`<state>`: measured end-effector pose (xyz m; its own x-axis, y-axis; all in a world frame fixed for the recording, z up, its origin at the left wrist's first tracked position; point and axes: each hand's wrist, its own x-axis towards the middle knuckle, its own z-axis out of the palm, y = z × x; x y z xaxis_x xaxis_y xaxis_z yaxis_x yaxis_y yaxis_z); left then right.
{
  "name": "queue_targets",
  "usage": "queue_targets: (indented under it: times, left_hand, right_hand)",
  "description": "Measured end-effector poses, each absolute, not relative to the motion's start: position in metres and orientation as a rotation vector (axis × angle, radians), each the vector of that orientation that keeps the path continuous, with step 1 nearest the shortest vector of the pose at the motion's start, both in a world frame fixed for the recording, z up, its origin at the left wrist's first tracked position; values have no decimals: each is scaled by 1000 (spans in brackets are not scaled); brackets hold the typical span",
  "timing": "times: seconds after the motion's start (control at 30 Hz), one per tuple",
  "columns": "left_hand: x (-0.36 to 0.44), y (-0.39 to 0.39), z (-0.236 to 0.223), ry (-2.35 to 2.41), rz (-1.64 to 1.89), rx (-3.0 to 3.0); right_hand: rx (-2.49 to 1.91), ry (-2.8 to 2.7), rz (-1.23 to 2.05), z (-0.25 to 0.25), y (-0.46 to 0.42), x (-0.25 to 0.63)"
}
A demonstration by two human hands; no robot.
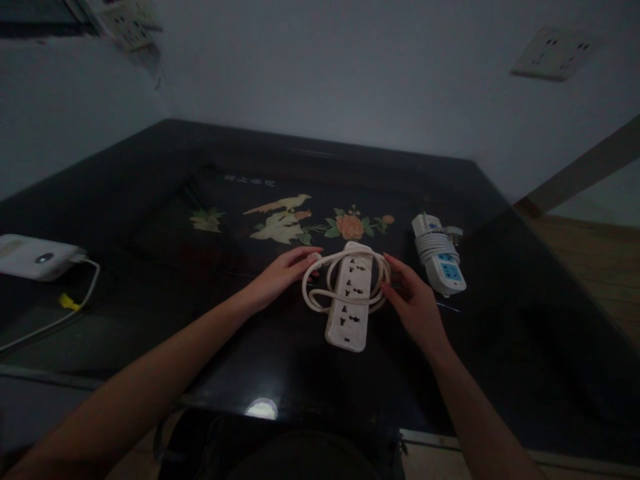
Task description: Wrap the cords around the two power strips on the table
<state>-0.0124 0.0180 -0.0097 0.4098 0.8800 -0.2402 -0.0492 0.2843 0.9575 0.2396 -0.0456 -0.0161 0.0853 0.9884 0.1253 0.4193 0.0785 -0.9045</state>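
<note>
Left hand (284, 273) pinches cord (305, 287) left of strip (354, 331), right hand (416, 303) loosely closed on it at right, apparently steadying its loops.

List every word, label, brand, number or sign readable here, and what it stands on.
"上" and "花": second and fourth of four pale characters on the glossy black tabletop; the other two are too blurred to read.
White oblong power strip, white blue-socketed power strip, white rectangular device, small yellow tag: no readable text.
</note>
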Motion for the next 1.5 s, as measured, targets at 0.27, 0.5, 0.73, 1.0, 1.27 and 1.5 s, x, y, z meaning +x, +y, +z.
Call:
queue_targets:
  times: [0.27, 0.5, 0.73, 1.0, 1.27, 1.5]
  left_hand:
    - [-16, 25, -11, 976, 819, 1156]
    - [-18, 28, -21, 898, 812, 989]
    - [-13, 27, -24, 888, 857, 877]
    - [-14, 27, -24, 926, 856, 949]
    - [-21, 32, -26, 778, 761, 908]
    - [-24, 35, -27, 728, 741, 883]
  right_hand:
    - [-1445, -1451, 840, -19, -45, 241]
    - [-1421, -1496, 811, -20, -43, 241]
    - [-1426, -1504, 797, -19, -43, 238]
    - [-1415, -1459, 829, -21, -42, 239]
    - [-1414, -1656, 557, -16, -30, 235]
    - [-1290, -1814, 270, 7, -16, 227]
